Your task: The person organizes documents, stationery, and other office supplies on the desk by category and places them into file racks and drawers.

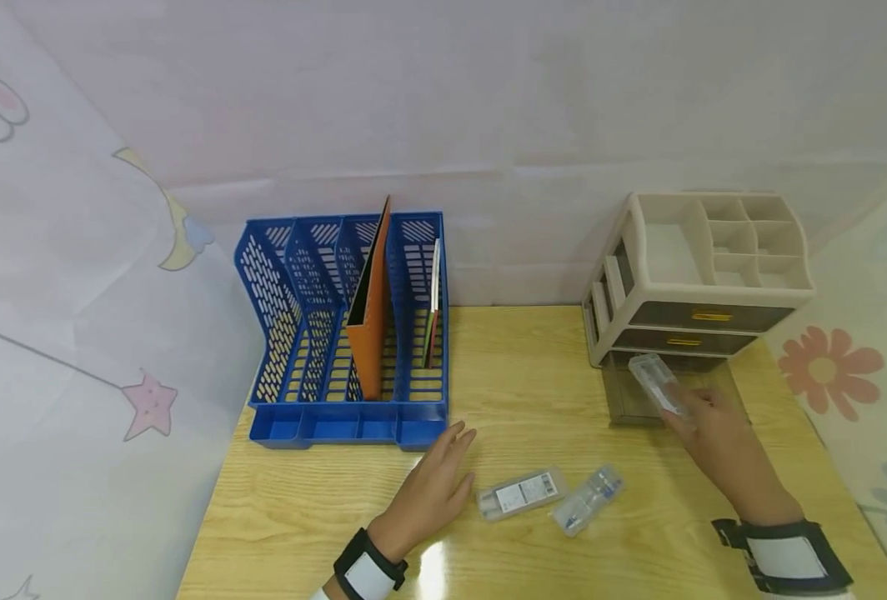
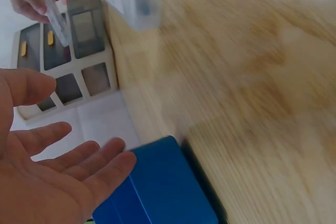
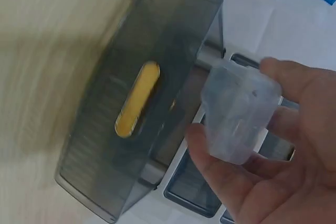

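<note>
My right hand [image 1: 721,442] grips a slim clear plastic case [image 1: 655,382], thumb and fingers on its sides. It holds the case over the pulled-out bottom drawer [image 1: 623,408] of a cream drawer unit [image 1: 729,294]. In the right wrist view, the case [image 3: 239,111] is seen end-on beside the grey drawer front [image 3: 105,145] with its yellow handle [image 3: 137,99]. My left hand [image 1: 430,485] is empty, fingers loosely extended near the front corner of a blue file rack [image 1: 383,410]. Right of it lie a labelled clear case [image 1: 494,503] and another clear case [image 1: 586,500] with small items inside.
An orange folder [image 1: 376,333] and some thin booklets [image 1: 432,308] stand in the rack's slots. Two upper drawers [image 1: 744,315] of the unit are closed, beneath a compartmented top. A pale cloth wall [image 1: 518,100] rises behind the wooden table [image 1: 518,375].
</note>
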`<state>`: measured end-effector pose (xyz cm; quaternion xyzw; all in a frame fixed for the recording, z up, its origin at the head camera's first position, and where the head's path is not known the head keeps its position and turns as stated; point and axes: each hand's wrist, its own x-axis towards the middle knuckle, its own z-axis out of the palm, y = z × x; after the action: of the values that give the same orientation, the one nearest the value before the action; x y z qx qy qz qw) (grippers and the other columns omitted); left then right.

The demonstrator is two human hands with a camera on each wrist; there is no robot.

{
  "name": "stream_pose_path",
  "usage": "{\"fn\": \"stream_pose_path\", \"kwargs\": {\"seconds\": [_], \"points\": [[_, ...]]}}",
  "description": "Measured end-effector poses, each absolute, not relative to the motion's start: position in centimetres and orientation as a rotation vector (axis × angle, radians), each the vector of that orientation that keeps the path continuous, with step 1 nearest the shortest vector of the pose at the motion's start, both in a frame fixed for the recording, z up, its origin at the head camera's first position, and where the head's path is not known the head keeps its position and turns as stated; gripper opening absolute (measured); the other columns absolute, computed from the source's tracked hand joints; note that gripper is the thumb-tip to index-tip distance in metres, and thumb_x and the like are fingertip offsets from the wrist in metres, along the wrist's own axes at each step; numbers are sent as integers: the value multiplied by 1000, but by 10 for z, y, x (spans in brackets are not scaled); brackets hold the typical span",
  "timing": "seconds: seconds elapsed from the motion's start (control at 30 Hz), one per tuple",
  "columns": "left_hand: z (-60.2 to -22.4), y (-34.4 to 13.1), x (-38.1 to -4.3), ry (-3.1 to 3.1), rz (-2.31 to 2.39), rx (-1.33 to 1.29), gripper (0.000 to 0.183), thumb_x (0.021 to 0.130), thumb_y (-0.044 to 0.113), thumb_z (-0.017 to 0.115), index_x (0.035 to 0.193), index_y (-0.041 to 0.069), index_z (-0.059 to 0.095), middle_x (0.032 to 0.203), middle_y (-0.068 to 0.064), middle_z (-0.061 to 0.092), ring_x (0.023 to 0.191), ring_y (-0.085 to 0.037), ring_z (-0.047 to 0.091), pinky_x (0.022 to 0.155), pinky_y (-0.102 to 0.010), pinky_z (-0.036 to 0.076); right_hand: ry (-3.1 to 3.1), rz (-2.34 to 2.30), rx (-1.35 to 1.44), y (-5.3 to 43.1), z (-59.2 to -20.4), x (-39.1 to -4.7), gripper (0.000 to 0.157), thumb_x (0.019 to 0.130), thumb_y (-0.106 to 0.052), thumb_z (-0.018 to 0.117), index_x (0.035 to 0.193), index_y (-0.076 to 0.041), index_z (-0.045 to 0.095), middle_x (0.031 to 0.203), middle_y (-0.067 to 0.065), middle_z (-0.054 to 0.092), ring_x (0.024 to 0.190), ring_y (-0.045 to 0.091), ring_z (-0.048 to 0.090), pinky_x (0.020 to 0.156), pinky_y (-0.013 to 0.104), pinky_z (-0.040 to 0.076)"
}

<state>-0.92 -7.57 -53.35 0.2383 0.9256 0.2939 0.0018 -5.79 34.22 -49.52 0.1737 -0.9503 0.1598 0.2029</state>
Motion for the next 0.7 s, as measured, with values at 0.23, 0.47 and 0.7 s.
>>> {"fn": "stream_pose_path", "kwargs": {"seconds": [0.23, 0.47, 0.7], "points": [[-537, -85, -6, 2885, 886, 820, 58, 99, 17, 68, 152, 5, 48, 160, -20, 40, 140, -32, 52, 103, -44, 56, -2703, 430, 554, 351, -501, -76, 42, 74, -2, 87, 112, 9, 72, 88, 30, 69, 75, 42, 65, 59, 55, 54], [-540, -90, -2, 2918, 872, 905, 55, 97, 15, 70, 148, 5, 53, 157, -18, 44, 139, -32, 54, 104, -45, 55, -2816, 423, 501, 345, -506, -96, 36, 87, -11, 80, 115, 9, 71, 98, 31, 72, 86, 49, 67, 68, 63, 55], [-543, -92, 4, 2932, 862, 921, 53, 94, 14, 72, 145, 8, 56, 155, -16, 48, 135, -30, 57, 99, -42, 58, -2960, 466, 356, 339, -518, -112, 39, 95, -19, 72, 118, 11, 65, 88, 27, 70, 82, 49, 65, 66, 61, 54]]}}
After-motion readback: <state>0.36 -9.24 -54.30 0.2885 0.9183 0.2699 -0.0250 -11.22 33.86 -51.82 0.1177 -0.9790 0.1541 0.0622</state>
